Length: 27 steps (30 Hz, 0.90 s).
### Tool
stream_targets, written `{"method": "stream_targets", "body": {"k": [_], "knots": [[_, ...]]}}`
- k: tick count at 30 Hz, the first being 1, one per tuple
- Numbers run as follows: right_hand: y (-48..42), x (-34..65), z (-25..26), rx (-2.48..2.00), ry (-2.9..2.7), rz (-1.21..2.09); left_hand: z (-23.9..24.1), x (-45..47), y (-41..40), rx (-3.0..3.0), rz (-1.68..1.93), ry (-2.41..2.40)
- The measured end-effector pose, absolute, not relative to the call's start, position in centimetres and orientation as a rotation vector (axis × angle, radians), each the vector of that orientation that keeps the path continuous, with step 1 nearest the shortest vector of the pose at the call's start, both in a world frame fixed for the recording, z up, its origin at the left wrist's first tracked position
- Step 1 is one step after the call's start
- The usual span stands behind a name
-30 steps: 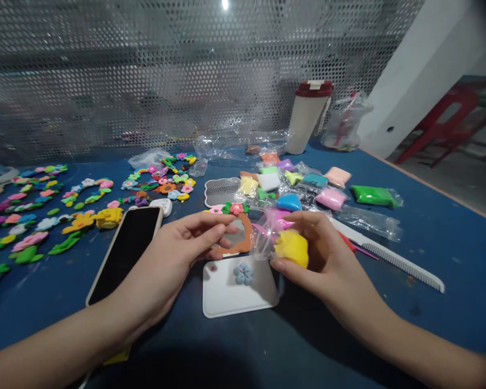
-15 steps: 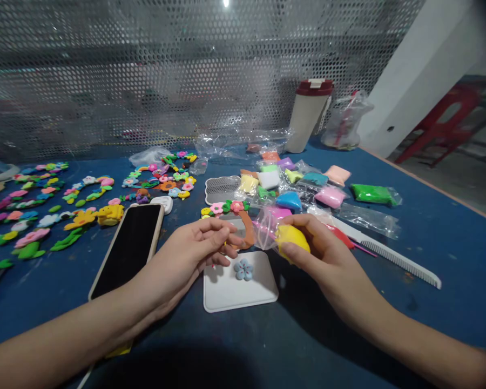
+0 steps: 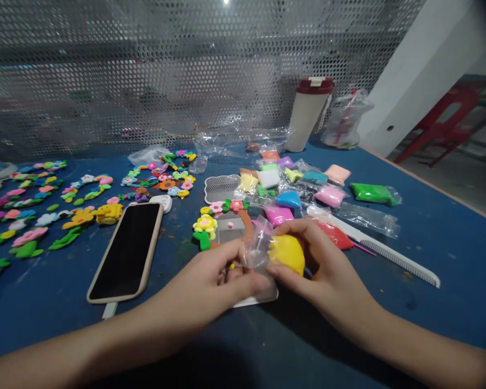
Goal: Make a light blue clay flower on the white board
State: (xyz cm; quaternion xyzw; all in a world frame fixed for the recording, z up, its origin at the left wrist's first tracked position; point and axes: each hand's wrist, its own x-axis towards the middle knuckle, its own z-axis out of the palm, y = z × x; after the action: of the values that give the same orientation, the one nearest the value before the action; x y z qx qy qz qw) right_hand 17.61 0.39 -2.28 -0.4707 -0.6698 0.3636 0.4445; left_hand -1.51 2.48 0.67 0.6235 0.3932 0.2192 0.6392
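Note:
My right hand (image 3: 311, 265) is curled around a lump of yellow clay (image 3: 287, 253) in a clear plastic bag (image 3: 258, 248). My left hand (image 3: 210, 283) meets it from the left, fingers pinching the open end of that bag. A tiny yellow bit shows by my left fingertips. Both hands hover over a white plastic board (image 3: 263, 296), which they mostly hide. Just beyond lies a small mirror with a brown clay frame (image 3: 234, 226), decorated with clay flowers and a yellow flower (image 3: 204, 223).
A phone (image 3: 127, 249) lies face up to the left. Several finished clay flowers (image 3: 79, 219) cover the left of the blue table (image 3: 429, 243). Bagged clay pieces (image 3: 303, 186), a white comb (image 3: 392, 256), a lidded cup (image 3: 308, 114) and a perforated metal wall (image 3: 146, 70) lie beyond.
My left hand moved right and toward me, from the mirror frame to the bag's open end. The yellow clay came slightly closer, and my hands now cover the blue flower on the board.

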Motion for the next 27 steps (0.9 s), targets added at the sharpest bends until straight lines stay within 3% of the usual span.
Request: {"method": "stream_targets", "body": {"k": [4, 11, 27], "knots": [[0.0, 17.7, -2.0, -1.092, -1.65, 1.001, 1.0, -1.7, 2.6, 1.578, 0.545, 1.031], [0.6, 18.3, -1.2, -0.975, -1.503, 1.508, 1.4, -2.1, 2.4, 1.803, 0.342, 0.918], [0.1, 18.3, -1.1, -0.979, -1.459, 1.441, 2.0, -1.9, 2.7, 1.769, 0.28, 0.95]]}}
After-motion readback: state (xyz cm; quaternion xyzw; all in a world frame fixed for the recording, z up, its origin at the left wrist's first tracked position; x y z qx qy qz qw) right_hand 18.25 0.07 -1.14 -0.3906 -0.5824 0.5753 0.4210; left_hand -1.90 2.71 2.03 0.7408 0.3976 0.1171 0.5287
